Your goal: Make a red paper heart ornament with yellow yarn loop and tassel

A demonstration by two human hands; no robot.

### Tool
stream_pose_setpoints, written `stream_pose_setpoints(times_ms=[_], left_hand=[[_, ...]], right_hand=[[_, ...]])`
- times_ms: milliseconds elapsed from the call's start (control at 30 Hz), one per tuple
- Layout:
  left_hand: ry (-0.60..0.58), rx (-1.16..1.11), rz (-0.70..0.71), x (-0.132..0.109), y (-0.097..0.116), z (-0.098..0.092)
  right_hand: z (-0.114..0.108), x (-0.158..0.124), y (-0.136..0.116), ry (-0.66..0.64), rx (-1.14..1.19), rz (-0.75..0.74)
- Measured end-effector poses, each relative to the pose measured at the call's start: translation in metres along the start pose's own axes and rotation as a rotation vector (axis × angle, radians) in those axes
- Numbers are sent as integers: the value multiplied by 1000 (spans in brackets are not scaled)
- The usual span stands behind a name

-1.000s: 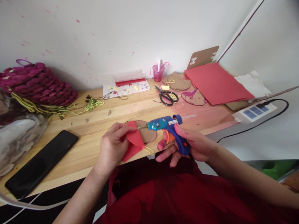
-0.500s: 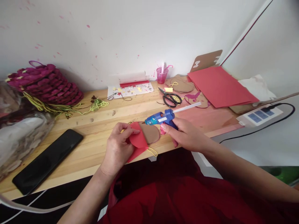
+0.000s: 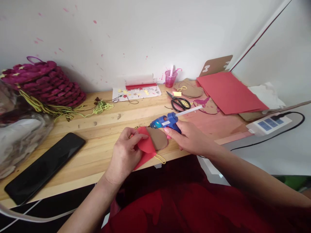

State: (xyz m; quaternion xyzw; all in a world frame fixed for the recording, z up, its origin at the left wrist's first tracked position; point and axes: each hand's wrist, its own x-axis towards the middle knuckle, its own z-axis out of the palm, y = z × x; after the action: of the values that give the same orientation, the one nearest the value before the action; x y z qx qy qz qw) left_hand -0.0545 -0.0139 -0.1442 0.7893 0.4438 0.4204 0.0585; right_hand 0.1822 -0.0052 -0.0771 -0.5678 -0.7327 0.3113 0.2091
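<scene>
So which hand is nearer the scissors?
Right. The right hand, gripping the glue gun, is on the near side of the scissors; the left hand, holding the red paper, is farther off, toward the near left.

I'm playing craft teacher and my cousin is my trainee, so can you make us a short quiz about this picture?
1. What tool does the right hand hold?

2. True or false: the black phone lies on the wooden table, touched by neither hand.

3. Pick one. What colour is the paper that the left hand is touching?
A) green
B) red
C) white

Key:
1. A blue glue gun, with a clear glue stick poking out of its back.
2. True.
3. B.
</scene>
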Motion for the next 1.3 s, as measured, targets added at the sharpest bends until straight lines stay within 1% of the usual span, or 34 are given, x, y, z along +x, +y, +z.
stream_pose_setpoints(times_ms=[333, 533, 767, 967, 1300], left_hand=[[-19, 5, -6, 0, 0, -1], [-12, 10, -3, 0, 0, -1], [-17, 9, -13, 0, 0, -1], [-26, 15, -18, 1, 2, -3], [-34, 14, -36, 1, 3, -4]], right_hand=[[2, 2, -2, -25, -24, 32], [1, 2, -2, -18, -40, 20], [1, 3, 0, -8, -120, 32], [0, 4, -4, -40, -104, 29], [-3, 1, -3, -19, -126, 17]])
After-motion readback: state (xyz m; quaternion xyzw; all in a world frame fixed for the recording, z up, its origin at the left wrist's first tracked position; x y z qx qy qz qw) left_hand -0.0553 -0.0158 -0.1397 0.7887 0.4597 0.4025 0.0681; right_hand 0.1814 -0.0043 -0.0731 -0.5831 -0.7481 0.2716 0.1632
